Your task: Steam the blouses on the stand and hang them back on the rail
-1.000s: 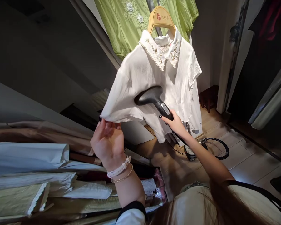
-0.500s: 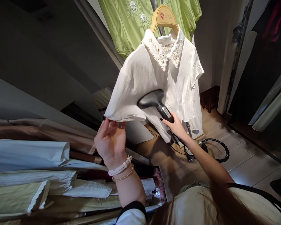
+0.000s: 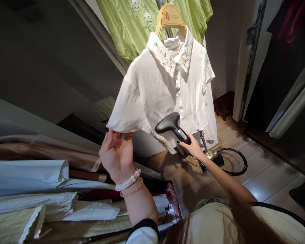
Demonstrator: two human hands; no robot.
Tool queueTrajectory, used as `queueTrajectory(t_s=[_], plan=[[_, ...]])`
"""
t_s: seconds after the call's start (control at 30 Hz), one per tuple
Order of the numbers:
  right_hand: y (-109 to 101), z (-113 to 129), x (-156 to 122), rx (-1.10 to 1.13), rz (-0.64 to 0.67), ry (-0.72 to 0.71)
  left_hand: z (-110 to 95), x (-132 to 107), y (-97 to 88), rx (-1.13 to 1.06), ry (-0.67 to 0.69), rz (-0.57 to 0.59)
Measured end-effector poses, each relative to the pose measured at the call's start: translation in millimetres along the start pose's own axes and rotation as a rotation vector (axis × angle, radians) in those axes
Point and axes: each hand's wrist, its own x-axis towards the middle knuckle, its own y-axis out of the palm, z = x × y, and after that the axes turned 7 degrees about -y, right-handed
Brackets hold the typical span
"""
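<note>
Right hand (image 3: 193, 147): closed in a full wrap round the black handle of a garment steamer head (image 3: 170, 122), grey button panel (image 3: 182, 135) facing up. Head sits tilted at the lower front of the white blouse (image 3: 162, 98); contact with the cloth cannot be told from this view.

Left hand (image 3: 116, 156): narrow pinch, fingertips (image 3: 117, 134) at the hem of the blouse sleeve (image 3: 127, 115), cloth drawn out sideways from the blouse body. 2 bands on that wrist: white strap bracelet (image 3: 128, 180), gold chain bracelet (image 3: 132, 188).

Blouse hangs from a wooden hanger (image 3: 169, 18), embroidered collar (image 3: 165, 56) lying flat. Metal pole (image 3: 203, 142) shows below the hem, black hose (image 3: 235, 159) looping beside it over the tile floor (image 3: 266, 176). Green embroidered blouse (image 3: 142, 23) hangs behind; stacked folded fabrics (image 3: 27, 176) lie at lower left.

Progress, as judged: soft creases remain on sleeve and lower front; collar looks smooth; how much cloth has already been treated cannot be told
</note>
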Motion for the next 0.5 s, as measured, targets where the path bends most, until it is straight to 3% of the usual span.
queueTrajectory(t_s=[0.13,0.27,0.5], plan=[[-17.3,-5.6,-14.9,0.002,-0.068,-0.042,13.5,16.8,-5.7,0.025,0.069,-0.059],[-35.6,3.4,-23.7,-0.014,-0.128,-0.100,33.1,33.3,-13.7,0.072,0.132,-0.054],[-72.3,33.0,-28.2,-0.128,-0.324,-0.156,65.6,45.2,-9.6,0.003,0.048,-0.149]])
